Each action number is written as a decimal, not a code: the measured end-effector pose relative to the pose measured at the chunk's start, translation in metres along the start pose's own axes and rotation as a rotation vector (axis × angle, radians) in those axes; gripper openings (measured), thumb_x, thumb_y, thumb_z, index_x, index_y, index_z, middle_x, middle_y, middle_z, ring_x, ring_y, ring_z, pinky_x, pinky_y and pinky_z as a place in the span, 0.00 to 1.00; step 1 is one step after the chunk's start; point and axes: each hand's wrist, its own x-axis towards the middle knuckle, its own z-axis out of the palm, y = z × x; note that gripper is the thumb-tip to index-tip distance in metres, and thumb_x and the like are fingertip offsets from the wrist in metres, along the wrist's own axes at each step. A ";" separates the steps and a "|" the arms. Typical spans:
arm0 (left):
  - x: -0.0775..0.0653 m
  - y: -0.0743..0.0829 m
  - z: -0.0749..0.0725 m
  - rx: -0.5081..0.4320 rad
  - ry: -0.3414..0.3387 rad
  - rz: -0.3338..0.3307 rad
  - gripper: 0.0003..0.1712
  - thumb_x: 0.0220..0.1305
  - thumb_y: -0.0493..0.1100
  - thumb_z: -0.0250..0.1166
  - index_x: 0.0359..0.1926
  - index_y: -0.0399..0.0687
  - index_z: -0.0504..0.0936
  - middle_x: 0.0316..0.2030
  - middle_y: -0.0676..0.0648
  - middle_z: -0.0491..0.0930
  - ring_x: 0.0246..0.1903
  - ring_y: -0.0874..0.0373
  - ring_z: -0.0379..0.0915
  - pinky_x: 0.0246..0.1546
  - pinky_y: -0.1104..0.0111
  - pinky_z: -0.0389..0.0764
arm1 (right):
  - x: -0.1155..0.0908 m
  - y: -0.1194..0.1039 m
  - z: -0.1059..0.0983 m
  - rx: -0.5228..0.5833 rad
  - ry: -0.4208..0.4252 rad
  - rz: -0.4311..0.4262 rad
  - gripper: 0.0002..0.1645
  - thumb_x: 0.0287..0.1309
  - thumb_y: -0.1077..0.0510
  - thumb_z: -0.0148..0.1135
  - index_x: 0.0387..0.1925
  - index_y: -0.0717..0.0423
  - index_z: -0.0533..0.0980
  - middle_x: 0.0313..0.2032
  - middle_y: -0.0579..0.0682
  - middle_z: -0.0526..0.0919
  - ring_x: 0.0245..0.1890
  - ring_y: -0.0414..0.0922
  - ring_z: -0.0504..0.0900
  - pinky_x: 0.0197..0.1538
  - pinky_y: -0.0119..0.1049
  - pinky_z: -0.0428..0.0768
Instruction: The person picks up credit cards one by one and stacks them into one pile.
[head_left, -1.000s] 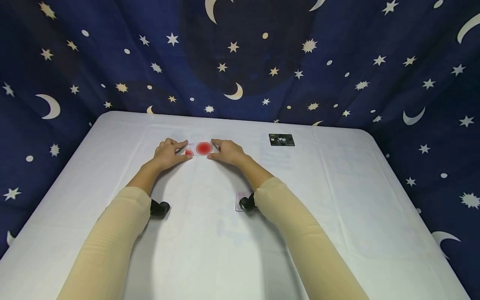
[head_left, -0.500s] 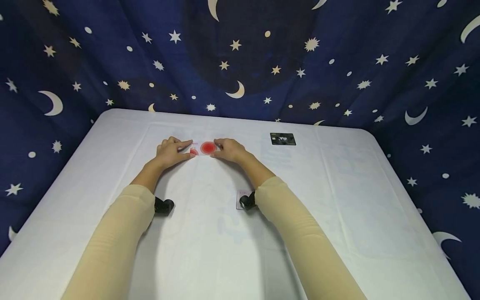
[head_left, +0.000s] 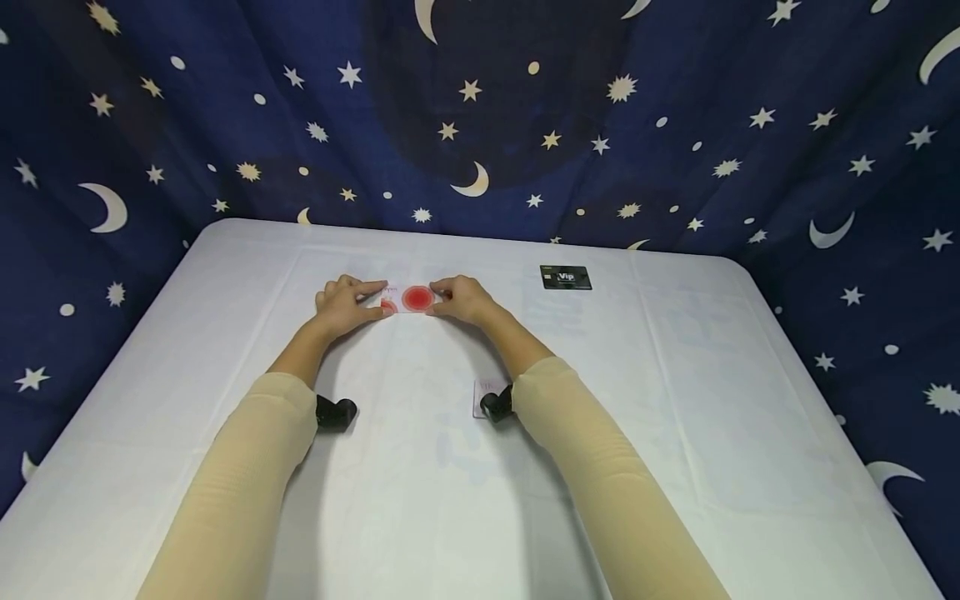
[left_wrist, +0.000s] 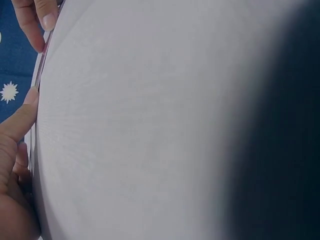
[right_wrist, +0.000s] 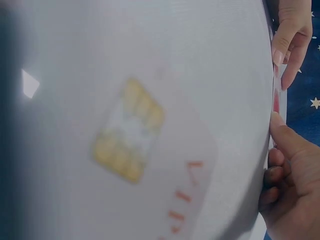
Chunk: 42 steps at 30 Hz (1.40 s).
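Observation:
A white card with red circles [head_left: 417, 298] lies on the far middle of the table, its ends between the two hands. The left hand [head_left: 343, 305] holds the card's left end, index finger at the far edge and thumb at the near edge. At the other end, the right hand [head_left: 463, 300] holds it likewise with thumb and index finger. In the right wrist view a red sliver of the card [right_wrist: 276, 100] shows between the left hand [right_wrist: 294, 37] and right hand [right_wrist: 300, 182]. The left wrist view sees the card almost edge-on.
To the right lies a black Vip card [head_left: 566, 277]. A pale VIP card [head_left: 483, 398], with a gold chip [right_wrist: 129, 131] in the right wrist view, is partly covered by the black right wrist camera [head_left: 497, 405]. A star-patterned blue curtain [head_left: 480, 125] hangs behind the white table [head_left: 405, 467].
Both hands and the red-circled card have shifted slightly right in the head view, mostly in the first half second. The hold on both ends looks the same. The other cards have stayed put.

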 end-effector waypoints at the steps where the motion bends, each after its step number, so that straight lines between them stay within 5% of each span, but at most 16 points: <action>1: 0.000 0.000 0.000 -0.012 0.009 0.001 0.35 0.57 0.56 0.66 0.65 0.58 0.70 0.59 0.38 0.62 0.57 0.42 0.53 0.53 0.50 0.53 | 0.000 0.000 0.000 0.004 0.006 0.000 0.33 0.54 0.50 0.68 0.61 0.53 0.72 0.28 0.46 0.70 0.36 0.42 0.69 0.40 0.31 0.64; 6: 0.004 0.001 -0.001 -0.037 0.034 0.031 0.33 0.56 0.52 0.68 0.63 0.54 0.72 0.49 0.42 0.69 0.52 0.45 0.57 0.52 0.50 0.51 | -0.001 0.001 0.001 0.020 0.040 -0.004 0.31 0.54 0.50 0.68 0.59 0.53 0.74 0.27 0.45 0.72 0.30 0.40 0.69 0.34 0.30 0.64; 14: 0.003 0.002 0.001 -0.067 0.027 0.050 0.32 0.55 0.49 0.70 0.61 0.51 0.71 0.39 0.47 0.69 0.44 0.49 0.57 0.47 0.54 0.50 | -0.002 0.005 0.005 0.035 0.048 -0.003 0.31 0.52 0.50 0.69 0.57 0.53 0.70 0.31 0.44 0.75 0.31 0.39 0.71 0.37 0.31 0.68; 28: 0.005 -0.001 0.002 -0.151 0.019 0.104 0.33 0.56 0.46 0.69 0.61 0.50 0.67 0.47 0.44 0.77 0.50 0.46 0.60 0.53 0.51 0.48 | -0.003 0.004 0.002 0.052 0.052 -0.066 0.34 0.49 0.51 0.71 0.55 0.52 0.64 0.34 0.44 0.74 0.30 0.40 0.70 0.36 0.31 0.67; 42: 0.005 -0.001 0.003 -0.173 0.031 0.130 0.35 0.52 0.50 0.72 0.60 0.45 0.74 0.43 0.44 0.80 0.44 0.51 0.66 0.50 0.55 0.52 | -0.001 -0.001 0.000 0.030 0.027 -0.022 0.44 0.40 0.48 0.77 0.58 0.53 0.66 0.33 0.46 0.74 0.32 0.41 0.72 0.36 0.32 0.68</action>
